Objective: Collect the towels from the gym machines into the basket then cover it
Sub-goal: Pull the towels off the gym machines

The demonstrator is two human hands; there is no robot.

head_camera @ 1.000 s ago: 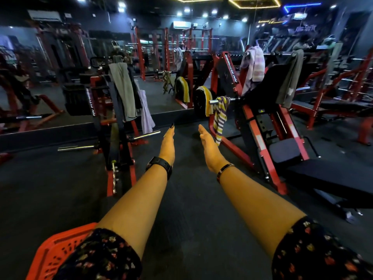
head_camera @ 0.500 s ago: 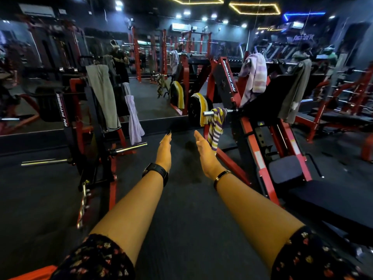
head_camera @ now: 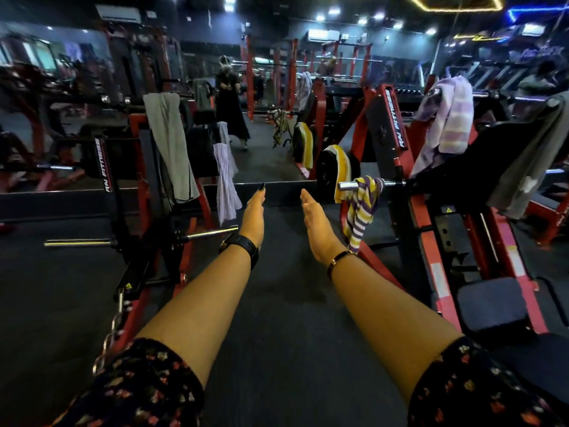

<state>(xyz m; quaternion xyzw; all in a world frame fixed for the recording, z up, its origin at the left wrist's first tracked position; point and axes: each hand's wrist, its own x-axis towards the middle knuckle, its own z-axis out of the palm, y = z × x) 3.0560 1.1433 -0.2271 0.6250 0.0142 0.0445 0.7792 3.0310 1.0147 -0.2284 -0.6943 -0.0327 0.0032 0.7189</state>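
Observation:
Both my arms stretch forward with flat, straight fingers and hold nothing. My left hand is just right of a pale lilac towel hanging on the left machine, beside a long grey towel. My right hand is just left of a purple-yellow striped towel draped over a chrome bar. A lilac-white towel and a grey towel hang on the right machine. A yellow-white towel lies over a weight plate. The basket is out of view.
Red and black machines stand on both sides, the left machine with a chrome bar sticking out, the right machine with a padded seat. A dark floor lane runs between them to a wall mirror that repeats the towels.
I have moved forward between the machines. The orange basket at the lower left has dropped out of view. Both hands keep the same flat pose and are nearer the towels.

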